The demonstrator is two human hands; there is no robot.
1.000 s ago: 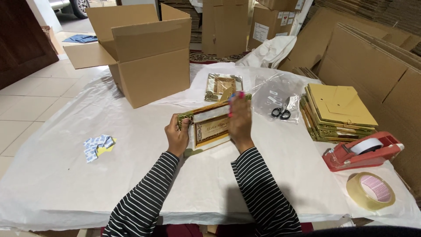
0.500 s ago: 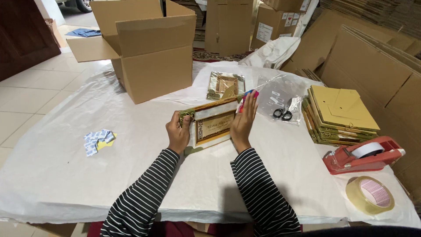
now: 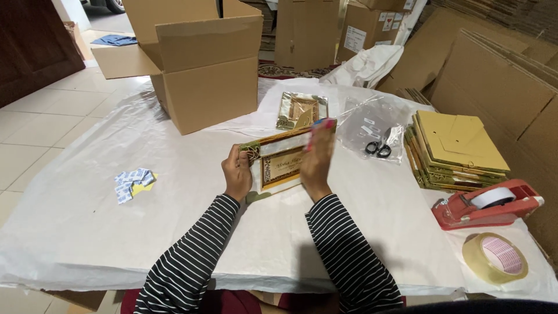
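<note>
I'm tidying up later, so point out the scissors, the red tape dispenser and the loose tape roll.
scissors (image 3: 378, 148), head view, on the black handles.
red tape dispenser (image 3: 465, 212), head view, on its red body.
loose tape roll (image 3: 474, 256), head view, on the outer tape ring.

Evenly and brightly lit, soft daylight with no hard highlights. Brightest toward the upper left, over the pale floor tiles (image 3: 35, 125); dimmer at the dark wooden door (image 3: 32, 40) in the far left corner. Only faint, diffuse shadows: a soft one beneath the striped sleeves on the white sheet covering the bench (image 3: 81, 221), another at the foot of the open cardboard box (image 3: 197, 75). Mild sheen on the clear plastic bag (image 3: 372, 125) and on the glossy framed card (image 3: 285, 160). Slight motion blur on the right hand (image 3: 317, 163), fingertips smeared. Noticeable wide-angle stretching toward the edges and corners. Otherwise sharp across the centre.
</note>
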